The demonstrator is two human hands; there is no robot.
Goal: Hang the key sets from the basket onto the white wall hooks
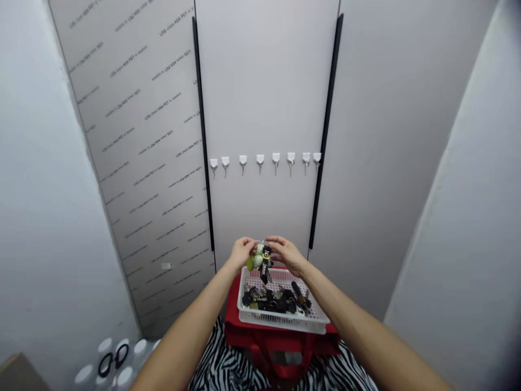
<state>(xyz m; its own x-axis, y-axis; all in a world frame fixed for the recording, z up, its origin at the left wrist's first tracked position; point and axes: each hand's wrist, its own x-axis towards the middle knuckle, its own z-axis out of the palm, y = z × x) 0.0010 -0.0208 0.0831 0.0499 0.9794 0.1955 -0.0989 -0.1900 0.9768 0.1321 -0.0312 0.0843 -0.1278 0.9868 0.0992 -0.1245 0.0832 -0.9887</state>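
Over the near side of the cabinet, my left hand (243, 252) pinches a bunch of charms on a key ring at its left. The keychain (266, 259) carries pale green, round charms and a black and yellow piece with a dark strap hanging down. Curled around the same bunch from the right is my right hand (285, 253), its fingertips at the ring on top. Just below both hands, a white perforated plastic basket (285, 321) contains a jumble of keys and dark key fobs (277, 300).
The basket rests on a red bag (280, 339) above zebra-striped fabric (222, 358). Ahead, several white hooks (260, 160) form a row on the cabinet door (266, 81), between black vertical handles (202, 119). White-topped containers (105, 347) stand at the lower left, beside a cardboard box (22, 374).
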